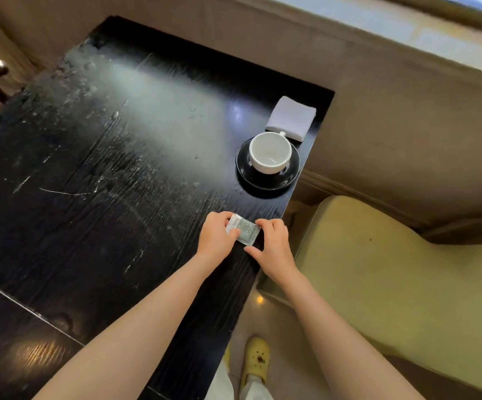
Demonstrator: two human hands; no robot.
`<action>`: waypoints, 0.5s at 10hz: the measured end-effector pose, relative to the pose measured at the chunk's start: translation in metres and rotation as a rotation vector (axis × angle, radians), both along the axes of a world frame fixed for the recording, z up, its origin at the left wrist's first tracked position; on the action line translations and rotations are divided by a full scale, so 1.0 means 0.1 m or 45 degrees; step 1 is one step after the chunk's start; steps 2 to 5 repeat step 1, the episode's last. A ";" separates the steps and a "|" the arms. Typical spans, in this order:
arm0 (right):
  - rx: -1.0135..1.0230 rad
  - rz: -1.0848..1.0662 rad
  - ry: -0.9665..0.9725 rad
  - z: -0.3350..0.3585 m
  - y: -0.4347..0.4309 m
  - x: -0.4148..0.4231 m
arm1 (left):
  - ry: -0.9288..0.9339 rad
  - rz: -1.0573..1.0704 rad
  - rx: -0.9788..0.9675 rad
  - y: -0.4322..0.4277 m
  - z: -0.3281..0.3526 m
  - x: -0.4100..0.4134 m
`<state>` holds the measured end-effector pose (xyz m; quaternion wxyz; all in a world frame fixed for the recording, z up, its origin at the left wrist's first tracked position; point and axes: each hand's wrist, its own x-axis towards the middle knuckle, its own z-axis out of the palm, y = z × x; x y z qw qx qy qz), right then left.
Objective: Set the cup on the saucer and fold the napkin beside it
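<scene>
1. Desk (104, 168): black wood-grain top, scratched and scuffed, with a pale glare across its middle; its right edge runs diagonally through the view
2. Cup (270, 153): white, upright and empty, standing on the saucer near the far right corner of the desk; its handle (282, 133) points away from the person, towards the napkin
3. Saucer (265, 184): black and glossy, lying flat on the desk close to the right edge, its rim showing all round the cup
4. Napkin (291, 116): white, folded into a neat square, lying flat on the desk just beyond the saucer by the far right corner; whether it touches the saucer cannot be told
5. Left hand (215, 236): fingers curled, pinching the left end of a small packet (244, 229), thumb on top
6. Right hand (273, 243): index finger curled over the right end of the same packet, thumb extended below it; the 2 hands hold the packet between them at the near right edge of the desk, well apart from the saucer
7. Packet: small, flat, pale, with print too small to read
8. Surroundings: a yellow-green armchair (392, 269) to the right of the desk; 1 yellow shoe (257, 360) on the floor below
</scene>
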<state>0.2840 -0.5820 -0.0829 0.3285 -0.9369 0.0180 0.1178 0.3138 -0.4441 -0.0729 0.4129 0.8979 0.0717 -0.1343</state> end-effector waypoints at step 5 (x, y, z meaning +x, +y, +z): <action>0.000 -0.001 0.124 0.12 -0.04 0.03 | 0.107 -0.027 0.067 0.03 0.04 0.02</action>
